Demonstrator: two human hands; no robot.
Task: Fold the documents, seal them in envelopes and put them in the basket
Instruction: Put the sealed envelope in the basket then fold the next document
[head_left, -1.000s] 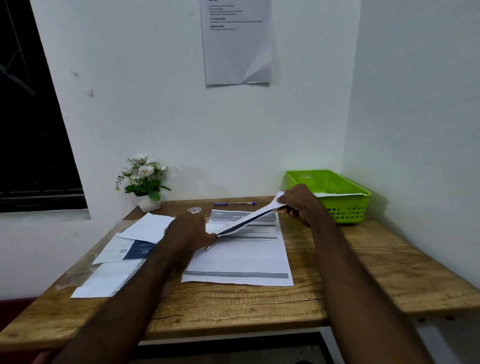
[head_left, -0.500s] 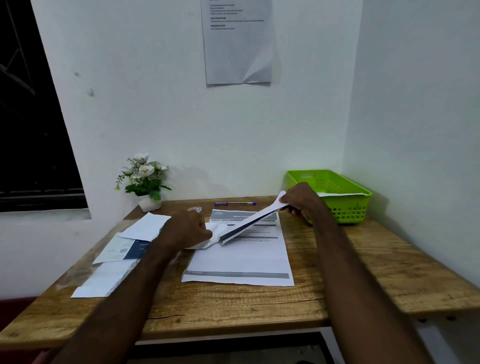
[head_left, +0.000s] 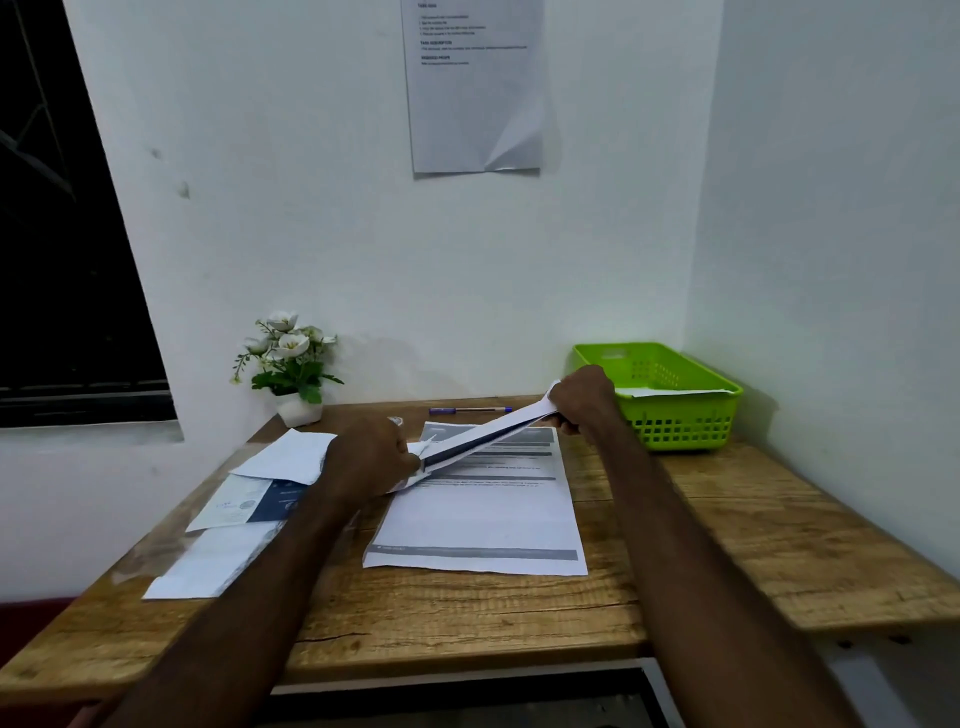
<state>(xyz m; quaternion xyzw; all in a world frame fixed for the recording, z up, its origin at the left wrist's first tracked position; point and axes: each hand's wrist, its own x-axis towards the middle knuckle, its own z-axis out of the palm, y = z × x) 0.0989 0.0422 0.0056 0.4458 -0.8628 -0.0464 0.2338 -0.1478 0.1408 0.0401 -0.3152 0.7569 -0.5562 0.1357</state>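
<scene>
**Folded document held between both hands**

The left hand (head_left: 370, 457) pinches the lower end of the folded document (head_left: 485, 435); the right hand (head_left: 582, 397) grips its raised end, above a flat sheet (head_left: 483, 519) on the worktop (head_left: 727, 525). The green basket (head_left: 680, 410) sits just right of the right hand.

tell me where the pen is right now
The pen lies at the back of the table, just beyond the flat document, between plant and basket.

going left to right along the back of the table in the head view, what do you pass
potted white flowers → blue pen → right hand gripping the far end of the folded document → green basket in the corner, with white paper already in it.
</scene>
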